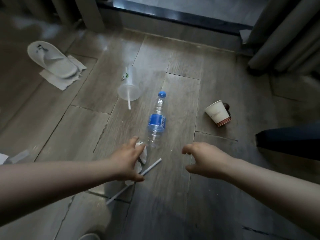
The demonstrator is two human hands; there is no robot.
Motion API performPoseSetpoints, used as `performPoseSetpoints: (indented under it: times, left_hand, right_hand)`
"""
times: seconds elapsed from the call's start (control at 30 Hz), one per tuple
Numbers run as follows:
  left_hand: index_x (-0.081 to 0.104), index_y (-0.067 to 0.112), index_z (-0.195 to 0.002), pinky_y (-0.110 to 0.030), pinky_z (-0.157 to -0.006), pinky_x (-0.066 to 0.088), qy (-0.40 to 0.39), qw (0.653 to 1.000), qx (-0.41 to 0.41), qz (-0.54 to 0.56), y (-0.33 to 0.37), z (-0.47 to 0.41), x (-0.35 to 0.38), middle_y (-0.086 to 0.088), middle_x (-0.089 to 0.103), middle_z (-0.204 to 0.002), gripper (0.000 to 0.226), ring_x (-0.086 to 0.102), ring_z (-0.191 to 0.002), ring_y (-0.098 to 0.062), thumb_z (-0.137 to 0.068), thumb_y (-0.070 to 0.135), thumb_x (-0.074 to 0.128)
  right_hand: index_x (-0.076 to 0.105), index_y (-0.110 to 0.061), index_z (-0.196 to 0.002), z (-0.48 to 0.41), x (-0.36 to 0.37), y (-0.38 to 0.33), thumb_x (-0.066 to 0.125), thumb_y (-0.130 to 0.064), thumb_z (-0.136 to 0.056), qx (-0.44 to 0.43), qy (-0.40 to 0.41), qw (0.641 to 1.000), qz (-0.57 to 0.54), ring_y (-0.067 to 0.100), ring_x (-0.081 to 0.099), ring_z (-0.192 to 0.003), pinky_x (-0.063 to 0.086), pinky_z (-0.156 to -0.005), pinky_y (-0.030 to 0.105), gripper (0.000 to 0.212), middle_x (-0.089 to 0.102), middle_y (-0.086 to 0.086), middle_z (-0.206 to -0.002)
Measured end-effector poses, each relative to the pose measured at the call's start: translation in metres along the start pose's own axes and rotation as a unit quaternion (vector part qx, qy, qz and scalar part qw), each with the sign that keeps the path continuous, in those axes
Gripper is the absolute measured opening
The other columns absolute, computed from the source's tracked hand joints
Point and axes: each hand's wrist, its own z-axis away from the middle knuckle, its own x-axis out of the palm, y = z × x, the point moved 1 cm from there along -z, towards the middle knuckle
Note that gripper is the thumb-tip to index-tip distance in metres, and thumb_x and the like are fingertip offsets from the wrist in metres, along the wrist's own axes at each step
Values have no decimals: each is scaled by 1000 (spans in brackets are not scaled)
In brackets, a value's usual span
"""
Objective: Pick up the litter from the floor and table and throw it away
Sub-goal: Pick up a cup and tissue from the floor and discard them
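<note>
On the wooden floor my left hand [127, 161] grips a crumpled white tissue [142, 154]. A white straw [152, 166] runs slantwise beneath that hand, with the thumb lying over it. I cannot tell whether the straw is held too. My right hand [204, 158] hovers to the right with loosely curled fingers and holds nothing. Just beyond both hands an empty clear bottle [156, 122] with a blue cap and blue label lies on its side. Farther off lies a clear plastic cup [129, 85] with a straw in it. A paper cup [219, 114] lies tipped over at the right.
A white slipper [52, 59] sits on a paper napkin [59, 82] at the far left. A small dark object [226, 106] sits behind the paper cup. Grey curtains [285, 40] hang at the right, above dark furniture [290, 141]. A paper scrap [17, 157] lies at the left edge.
</note>
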Motion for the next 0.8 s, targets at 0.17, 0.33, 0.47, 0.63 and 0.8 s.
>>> performPoseSetpoints:
  times: [0.17,0.33,0.47,0.63,0.8]
  left_hand:
    - [11,13,-150,-30,-110,29,-6,998,22,-63,3,-4,15,-12,4,-156,112,30,-134,-31,-67,59,71]
    - [29,18,-140,-31,-95,38,21,999,9,-41,-5,-1,29,-9,29,-138,86,43,-115,-28,-70,46,71]
    - [41,20,-120,-31,-83,44,26,1000,-6,-3,-13,-4,28,-6,35,-125,65,51,-105,-25,-67,41,74]
    - [43,21,-110,-33,-75,48,33,998,-38,25,-12,-7,26,-4,36,-117,53,56,-93,-23,-71,36,74]
    - [38,22,-97,-29,-62,38,34,998,-47,32,-17,-15,25,-6,38,-111,40,56,-81,-23,-75,27,70]
  right_hand:
    - [49,-20,-133,0,2,7,62,-33,-87,11,-6,1000,22,20,52,-118,43,-90,30,50,55,2,-131]
    - [50,-20,-132,3,8,12,64,-34,-85,25,-13,1000,14,20,53,-118,44,-90,30,51,56,2,-131]
    - [50,-19,-132,3,14,21,63,-32,-86,32,-26,999,18,20,52,-119,44,-91,29,50,56,2,-131]
    - [51,-19,-133,-4,10,30,64,-31,-86,52,-15,999,0,20,53,-118,46,-92,31,51,56,3,-130]
    - [52,-19,-131,-13,9,46,65,-32,-83,74,-3,997,-11,19,54,-116,47,-91,30,51,58,2,-128]
